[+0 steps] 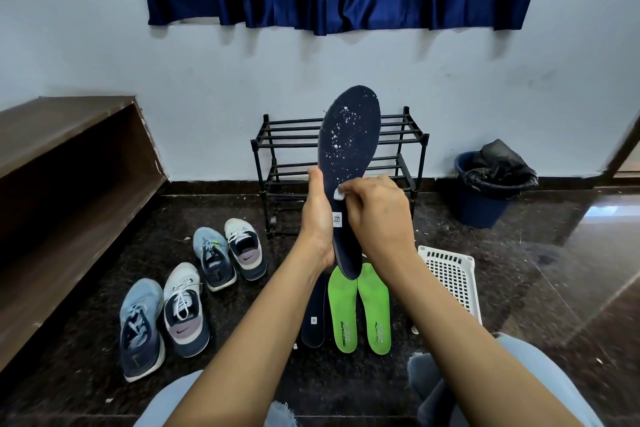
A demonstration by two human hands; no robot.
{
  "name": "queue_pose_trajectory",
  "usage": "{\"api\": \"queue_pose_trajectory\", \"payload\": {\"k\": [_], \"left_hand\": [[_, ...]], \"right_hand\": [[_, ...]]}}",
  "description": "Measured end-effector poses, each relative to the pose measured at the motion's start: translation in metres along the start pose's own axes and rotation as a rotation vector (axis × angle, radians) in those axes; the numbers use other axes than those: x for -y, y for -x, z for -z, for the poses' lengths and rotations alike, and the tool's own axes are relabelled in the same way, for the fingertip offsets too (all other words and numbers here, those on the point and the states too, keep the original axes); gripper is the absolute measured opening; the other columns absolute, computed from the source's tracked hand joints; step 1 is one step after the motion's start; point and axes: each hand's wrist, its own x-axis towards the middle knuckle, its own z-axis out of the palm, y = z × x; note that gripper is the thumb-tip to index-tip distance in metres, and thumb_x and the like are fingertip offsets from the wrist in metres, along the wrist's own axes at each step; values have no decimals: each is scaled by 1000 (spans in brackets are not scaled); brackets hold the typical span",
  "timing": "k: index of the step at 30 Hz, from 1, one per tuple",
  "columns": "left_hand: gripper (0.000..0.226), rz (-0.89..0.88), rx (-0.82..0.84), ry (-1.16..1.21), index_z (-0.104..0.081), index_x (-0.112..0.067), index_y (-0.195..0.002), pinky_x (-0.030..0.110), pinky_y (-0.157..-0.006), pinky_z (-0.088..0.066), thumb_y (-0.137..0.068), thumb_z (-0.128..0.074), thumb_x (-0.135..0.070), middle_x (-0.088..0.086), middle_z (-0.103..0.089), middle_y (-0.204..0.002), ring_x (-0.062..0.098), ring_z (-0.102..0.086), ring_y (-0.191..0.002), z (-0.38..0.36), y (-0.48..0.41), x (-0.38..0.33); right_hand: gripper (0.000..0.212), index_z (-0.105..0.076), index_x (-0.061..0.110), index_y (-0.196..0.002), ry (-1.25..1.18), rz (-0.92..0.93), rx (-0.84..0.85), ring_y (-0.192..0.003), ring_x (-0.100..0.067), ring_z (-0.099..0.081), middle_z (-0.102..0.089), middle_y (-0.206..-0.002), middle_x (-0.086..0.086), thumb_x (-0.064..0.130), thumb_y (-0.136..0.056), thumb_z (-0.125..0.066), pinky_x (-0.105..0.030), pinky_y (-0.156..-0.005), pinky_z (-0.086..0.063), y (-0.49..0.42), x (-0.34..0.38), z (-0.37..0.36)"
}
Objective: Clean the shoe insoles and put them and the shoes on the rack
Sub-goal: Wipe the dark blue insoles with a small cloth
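Observation:
My left hand [317, 218] grips a dark navy insole [349, 146] by its lower edge and holds it upright; white specks dot its upper half. My right hand [375, 210] pinches a small white wad [337, 193] against the insole's middle. On the floor below lie another navy insole [313, 319] and two green insoles [360, 308], side by side. Two pairs of sneakers stand at the left: a blue one [140, 326] and a white one [185, 308] in front, a blue one [213, 258] and a white one [246, 248] behind. The black shoe rack [277, 156] stands against the wall with bare shelves.
A white perforated plastic basket [453, 274] lies on the floor to the right of the green insoles. A blue bin [481, 204] lined with a black bag stands at the right by the wall. A brown wooden bench [69, 163] runs along the left. The floor is dark polished stone.

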Motion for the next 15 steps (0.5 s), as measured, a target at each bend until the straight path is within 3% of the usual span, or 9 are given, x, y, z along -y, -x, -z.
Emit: {"api": "queue_pose_trajectory", "payload": {"k": [5, 9, 15], "left_hand": [[77, -97, -58, -116, -66, -3, -120, 25, -84, -54, -101, -18, -59, 12, -72, -112, 20, -69, -100, 8, -8, -5], [78, -102, -62, -111, -68, -4, -118, 28, -91, -52, -99, -20, -63, 10, -72, -113, 22, -67, -109, 4, -4, -1], [69, -38, -73, -36, -65, -8, -124, 31, -87, -54, -97, -32, -63, 11, -68, -121, 25, -65, -112, -2, 0, 2]], "right_hand": [[22, -71, 12, -76, 62, 97, 120, -69, -28, -58, -67, -69, -5, 11, -73, -49, -36, -57, -51, 17, 9, -8], [15, -71, 11, -75, 46, 65, -24, -65, -27, -58, -66, -67, -5, 7, -73, -56, -32, -53, -50, 11, 7, -10], [16, -71, 10, -80, 18, 29, -115, -71, -26, -59, -68, -74, -6, 6, -78, -55, -29, -64, -42, 3, 3, -14]]}}
